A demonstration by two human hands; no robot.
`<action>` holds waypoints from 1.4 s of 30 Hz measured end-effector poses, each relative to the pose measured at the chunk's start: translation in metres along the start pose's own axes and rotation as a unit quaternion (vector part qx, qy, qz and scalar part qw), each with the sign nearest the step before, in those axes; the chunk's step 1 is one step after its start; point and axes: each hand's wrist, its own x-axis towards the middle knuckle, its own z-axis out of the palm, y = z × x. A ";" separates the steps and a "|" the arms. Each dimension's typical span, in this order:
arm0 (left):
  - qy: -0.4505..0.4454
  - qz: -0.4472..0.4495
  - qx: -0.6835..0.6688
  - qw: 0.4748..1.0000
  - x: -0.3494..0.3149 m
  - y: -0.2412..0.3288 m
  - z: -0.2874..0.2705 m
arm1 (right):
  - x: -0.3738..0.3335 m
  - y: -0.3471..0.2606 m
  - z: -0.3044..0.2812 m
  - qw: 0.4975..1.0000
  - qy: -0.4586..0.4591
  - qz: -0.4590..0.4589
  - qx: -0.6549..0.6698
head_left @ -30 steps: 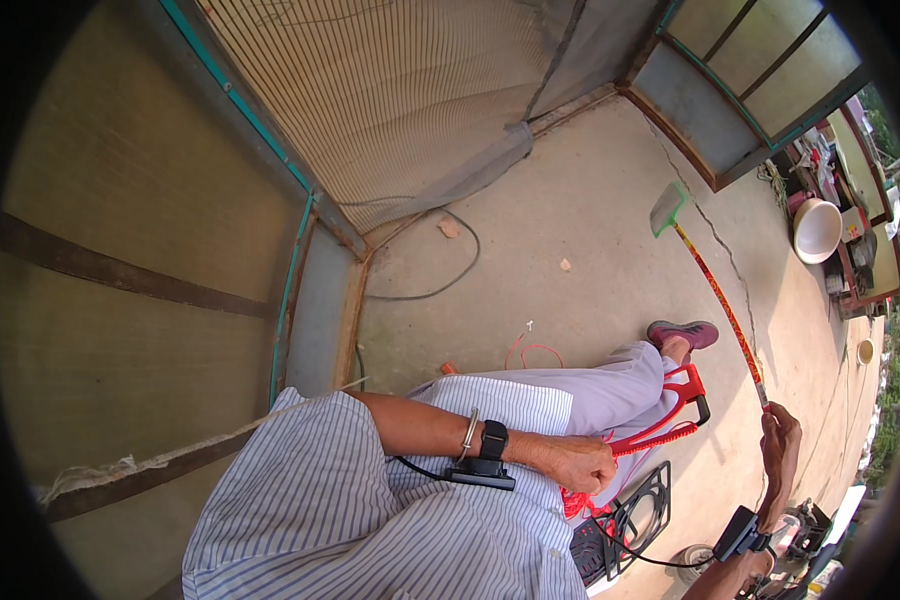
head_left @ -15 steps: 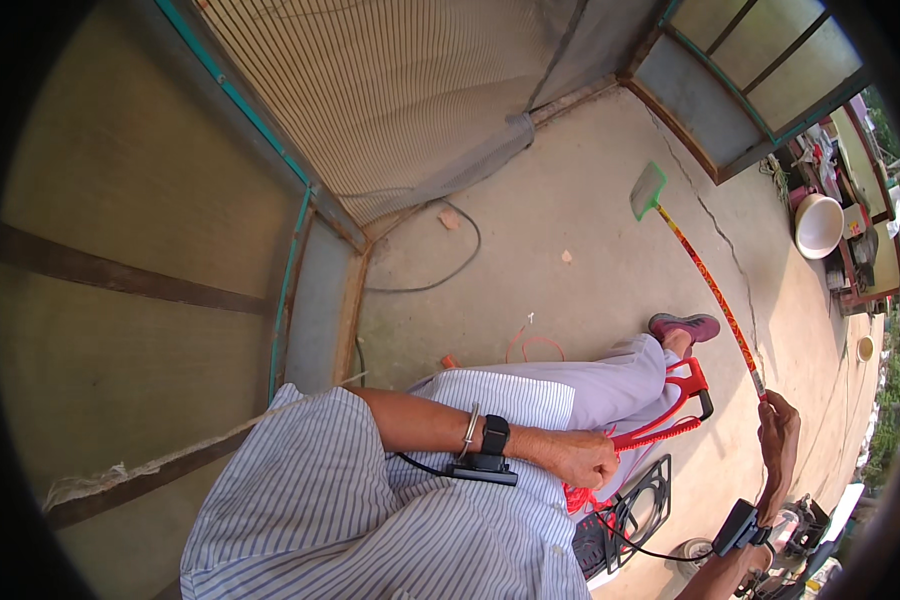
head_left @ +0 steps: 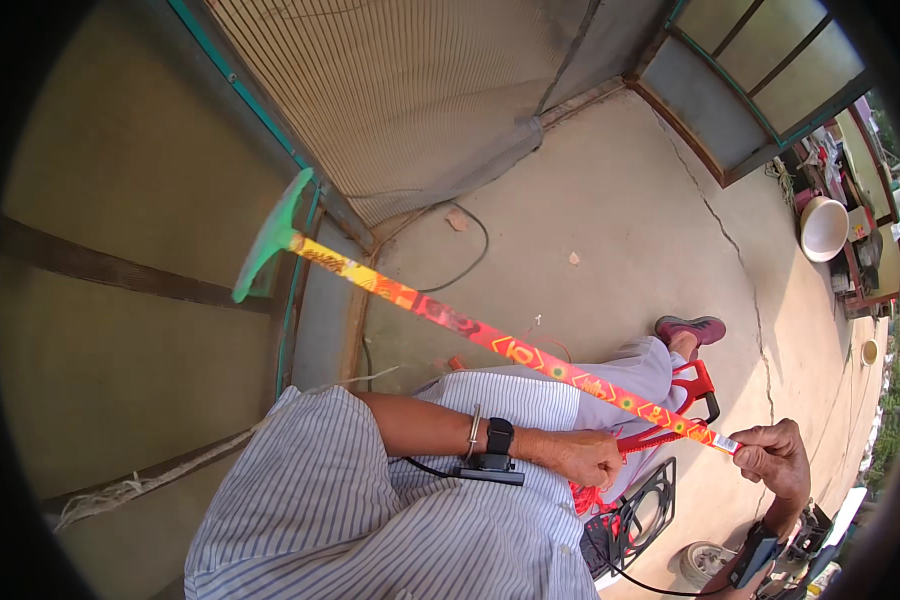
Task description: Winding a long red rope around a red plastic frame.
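Note:
My right hand (head_left: 778,460) pinches the tail end of a fly swatter (head_left: 510,348), thumb and fingers closed round it. The swatter has a long red, orange and yellow patterned handle. Its green head (head_left: 278,235) is raised at the far end, seen nearly edge-on, to the left in front of the screen panels. My left hand (head_left: 582,458) rests curled by my lap, next to the near end of a red frame (head_left: 705,380) with a black part. Below these fingers lies a tangle of red cord (head_left: 588,498); what they grip is hidden.
Screened panels (head_left: 120,220) with teal trim stand at the left, and ribbed sheeting (head_left: 410,110) at the back. A dark hose (head_left: 482,250) lies on the cracked concrete floor (head_left: 610,220). At right stands a white bucket (head_left: 825,228) among clutter. A black rack (head_left: 650,510) is by my lap.
The swatter's head has swung from the far right floor area up and over to the left, crossing above my legs. My right hand has turned with it; my left hand has hardly moved.

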 end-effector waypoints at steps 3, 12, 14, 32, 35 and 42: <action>-0.014 -0.003 0.009 1.000 -0.003 0.026 -0.015 | -0.008 0.025 -0.018 0.995 0.072 0.072 0.016; -0.038 -0.017 0.036 0.998 -0.002 0.024 -0.013 | -0.026 0.086 -0.049 0.966 0.215 0.134 -0.060; -0.035 -0.024 0.041 0.998 -0.002 0.026 -0.013 | -0.023 0.087 -0.050 0.958 0.247 0.128 -0.063; -0.038 -0.037 0.038 0.998 -0.005 0.031 -0.016 | -0.022 0.119 -0.058 0.948 0.298 0.072 -0.088; -0.041 -0.035 0.040 0.998 -0.005 0.032 -0.016 | -0.020 0.112 -0.054 0.947 0.299 0.072 -0.098; -0.041 -0.033 0.034 0.998 -0.005 0.031 -0.015 | -0.022 0.116 -0.054 0.946 0.300 0.071 -0.099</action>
